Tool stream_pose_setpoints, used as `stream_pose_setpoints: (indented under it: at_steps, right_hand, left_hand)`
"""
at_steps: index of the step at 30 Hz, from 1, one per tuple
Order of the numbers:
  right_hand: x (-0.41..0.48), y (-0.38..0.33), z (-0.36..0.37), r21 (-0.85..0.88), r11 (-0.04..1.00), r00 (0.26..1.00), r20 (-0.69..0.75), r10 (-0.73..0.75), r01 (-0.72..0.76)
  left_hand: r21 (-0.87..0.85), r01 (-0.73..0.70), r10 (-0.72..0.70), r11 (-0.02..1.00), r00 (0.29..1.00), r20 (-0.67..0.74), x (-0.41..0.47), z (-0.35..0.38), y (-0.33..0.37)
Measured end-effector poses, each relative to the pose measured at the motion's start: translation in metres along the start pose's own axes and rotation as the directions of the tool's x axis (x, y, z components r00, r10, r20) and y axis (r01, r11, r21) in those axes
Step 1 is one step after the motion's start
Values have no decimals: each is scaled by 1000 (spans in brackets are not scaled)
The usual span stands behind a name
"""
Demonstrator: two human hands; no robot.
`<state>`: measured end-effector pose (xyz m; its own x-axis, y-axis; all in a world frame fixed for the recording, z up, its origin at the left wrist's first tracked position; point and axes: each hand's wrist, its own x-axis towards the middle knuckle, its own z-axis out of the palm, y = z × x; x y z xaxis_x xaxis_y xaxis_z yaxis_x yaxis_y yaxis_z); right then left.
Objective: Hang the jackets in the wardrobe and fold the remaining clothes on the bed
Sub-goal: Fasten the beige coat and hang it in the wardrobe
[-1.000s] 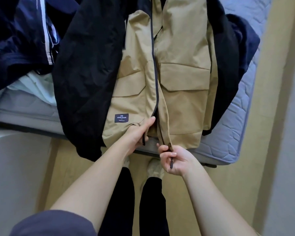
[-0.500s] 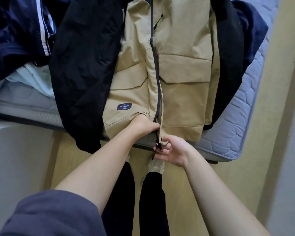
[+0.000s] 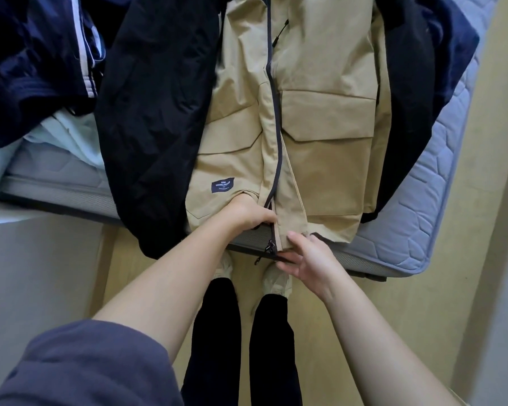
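Observation:
A tan jacket (image 3: 320,127) with black sleeves lies front-up on the bed, its hem hanging over the mattress edge. Its dark zipper runs down the middle, and the lowest part is unzipped. My left hand (image 3: 247,213) grips the left front panel at the hem, fingers curled round the fabric next to the zipper. My right hand (image 3: 308,259) holds the bottom corner of the right panel by the zipper end, with the thumb on top of the fabric. A black zipper pull (image 3: 269,247) dangles between my hands.
The grey-blue mattress (image 3: 408,230) ends at the right, above a wooden floor (image 3: 408,317). Navy clothes (image 3: 35,60) and a pale green garment (image 3: 68,136) are piled on the bed at the left. My legs and shoes stand close to the bed edge.
My left hand curled onto the left panel's hem. My right hand let go of the zipper pull and moved up to the right panel's bottom corner. The view shifted slightly.

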<state>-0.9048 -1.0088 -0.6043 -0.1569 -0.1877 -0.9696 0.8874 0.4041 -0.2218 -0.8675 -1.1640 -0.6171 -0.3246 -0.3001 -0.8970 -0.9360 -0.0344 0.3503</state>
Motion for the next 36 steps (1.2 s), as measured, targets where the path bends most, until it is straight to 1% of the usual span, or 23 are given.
stream_pose_setpoints:
  at_steps: [1, 3, 4, 5, 7, 9, 11, 13, 16, 19, 20, 21, 23, 24, 27, 29, 33, 34, 36]
  right_hand:
    - [1, -1, -2, 104, 994, 999, 3, 38, -38]
    - [0, -3, -3, 294, 948, 992, 47, 116, -125]
    - [-1, -3, -3, 351, 921, 985, 82, 150, -169]
    - [-2, -4, -2, 359, 910, 977, 126, 173, -207]
    - [-5, -5, 1, 263, 936, 962, 198, 186, -235]
    - [-6, -6, 3, 164, 970, 965, 223, 139, -177]
    - [-4, -10, 4, 130, 988, 973, 225, 50, -81]
    - [-4, -15, 3, 110, 994, 973, 231, -16, -10]
    - [-2, -18, 0, 102, 995, 976, 217, -11, -12]
    - [-3, -19, -2, 127, 992, 977, 212, -1, -26]
    - [-4, -19, -3, 140, 990, 977, 213, -7, -23]
    - [-5, -20, -3, 152, 988, 976, 215, -14, -19]
    - [-7, -19, -3, 183, 983, 973, 228, -28, -15]
    - [-9, -18, -3, 201, 980, 972, 233, -33, -15]
    - [-13, -17, -1, 212, 977, 970, 241, -40, -12]
    - [-15, -17, -1, 208, 978, 970, 241, -41, -10]
    - [-18, -16, -3, 221, 975, 970, 237, -52, -2]
    - [-19, -16, -3, 220, 976, 970, 237, -59, 5]
    - [-21, -16, -4, 211, 977, 967, 244, -70, 17]
  left_hand:
    - [-45, 4, -3, 999, 1000, 15, -1, -2, -2]
    - [-135, 18, -12, 991, 999, 42, -3, -4, -7]
    - [-170, 23, -15, 985, 999, 50, -4, -6, -9]
    - [-196, 28, -17, 980, 998, 60, -5, -7, -11]
    - [-241, 42, -21, 970, 996, 90, -7, -11, -15]
    - [-281, 50, -24, 958, 995, 94, -11, -12, -19]
    - [-390, 31, -1, 920, 997, 78, -16, -11, -24]
    - [-586, 17, 73, 810, 989, 129, -22, -7, -30]
    - [-792, 60, 176, 608, 962, 207, -32, -5, -42]
    - [-920, 102, 240, 379, 949, 205, -38, -1, -50]
    - [-935, 104, 241, 339, 951, 193, -40, 0, -52]
    - [-941, 107, 231, 322, 955, 188, -42, 1, -52]
    - [-934, 144, 215, 326, 951, 222, -44, 1, -52]
    - [-918, 168, 215, 359, 942, 256, -45, 1, -51]
    - [-841, 192, 229, 505, 910, 345, -48, -3, -52]
    - [-804, 191, 241, 564, 892, 382, -48, -6, -54]
    - [-791, 139, 370, 596, 826, 425, -51, -15, -54]
    - [-792, 130, 379, 597, 824, 421, -52, -17, -53]
    - [-802, 97, 374, 589, 847, 377, -53, -19, -51]
